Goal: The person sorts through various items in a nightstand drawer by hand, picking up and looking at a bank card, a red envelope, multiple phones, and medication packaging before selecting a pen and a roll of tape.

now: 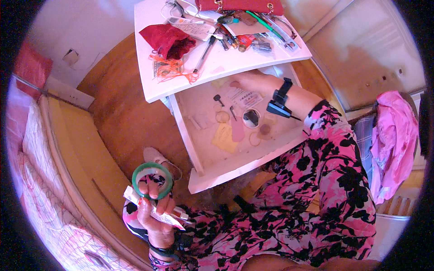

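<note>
At the lower left my left hand (156, 212) is closed around a green ring (137, 174), which looks like a bangle or a roll of tape, and a slim white box (169, 220) with red marks. My right hand (246, 80) reaches into the back of the open white drawer (199, 156), partly under the tabletop. Its fingers are mostly hidden, so I cannot tell whether they hold anything. Near it in the drawer lie a printed packet (247, 98), a dark key (218, 99), a round black-and-white item (251, 118), yellow paper (224, 137) and a pink slip (238, 131).
Above the drawer, the white tabletop (149, 90) bears a red pouch (167, 40), orange string (169, 67), a pen (205, 54), a green stick (263, 23) and a red chained bag (244, 5). Pink cloth (393, 144) hangs at right; a bed (49, 194) stands at left.
</note>
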`<move>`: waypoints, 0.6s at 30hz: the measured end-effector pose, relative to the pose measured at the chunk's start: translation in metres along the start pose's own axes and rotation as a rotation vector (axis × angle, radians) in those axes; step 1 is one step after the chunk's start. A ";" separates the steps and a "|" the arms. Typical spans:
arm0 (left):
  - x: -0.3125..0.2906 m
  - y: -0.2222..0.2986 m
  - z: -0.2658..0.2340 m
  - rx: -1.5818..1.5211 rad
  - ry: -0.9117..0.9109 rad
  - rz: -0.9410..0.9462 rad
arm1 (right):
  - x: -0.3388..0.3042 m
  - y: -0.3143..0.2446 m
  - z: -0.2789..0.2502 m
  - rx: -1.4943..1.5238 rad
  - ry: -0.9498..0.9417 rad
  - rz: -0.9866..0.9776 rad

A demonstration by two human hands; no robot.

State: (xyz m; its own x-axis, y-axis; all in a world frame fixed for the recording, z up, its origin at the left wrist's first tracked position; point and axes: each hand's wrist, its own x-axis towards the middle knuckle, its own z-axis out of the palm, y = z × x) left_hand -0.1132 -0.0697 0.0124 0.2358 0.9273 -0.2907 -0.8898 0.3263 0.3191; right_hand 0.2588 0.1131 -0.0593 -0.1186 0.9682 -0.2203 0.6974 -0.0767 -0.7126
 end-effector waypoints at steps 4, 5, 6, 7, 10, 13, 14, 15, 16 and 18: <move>-0.001 0.002 -0.001 -0.045 -0.048 -0.013 | 0.011 0.005 -0.004 -0.468 -0.213 0.074; -0.001 0.001 0.002 -0.042 -0.040 -0.006 | 0.013 0.006 -0.003 -0.490 -0.200 0.018; -0.001 0.001 0.004 -0.039 -0.032 0.001 | 0.014 0.009 -0.002 -0.513 -0.188 -0.038; 0.000 0.000 0.005 -0.049 -0.047 -0.013 | 0.012 0.015 -0.008 -0.526 -0.175 -0.023; 0.002 -0.001 0.003 -0.043 -0.061 -0.019 | 0.014 0.027 -0.004 -0.585 -0.018 -0.257; 0.000 -0.001 0.001 -0.041 -0.023 -0.004 | 0.015 0.023 0.001 -0.550 -0.085 -0.162; 0.000 -0.002 0.003 -0.040 -0.011 -0.006 | 0.022 0.044 0.006 -0.545 -0.012 -0.248; 0.000 -0.002 0.005 -0.039 -0.001 -0.008 | 0.025 0.055 0.007 -0.540 0.063 -0.334; 0.000 -0.001 0.003 -0.037 -0.005 -0.013 | 0.023 0.051 0.004 -0.541 0.068 -0.330; -0.001 0.000 -0.002 0.013 -0.100 -0.008 | 0.017 0.031 -0.005 -0.523 -0.069 -0.178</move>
State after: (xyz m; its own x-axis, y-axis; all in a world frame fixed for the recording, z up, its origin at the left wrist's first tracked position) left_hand -0.1137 -0.0708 0.0110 0.2812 0.9382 -0.2019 -0.8828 0.3354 0.3288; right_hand 0.2816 0.1287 -0.0816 -0.3000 0.9363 -0.1824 0.9182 0.2316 -0.3213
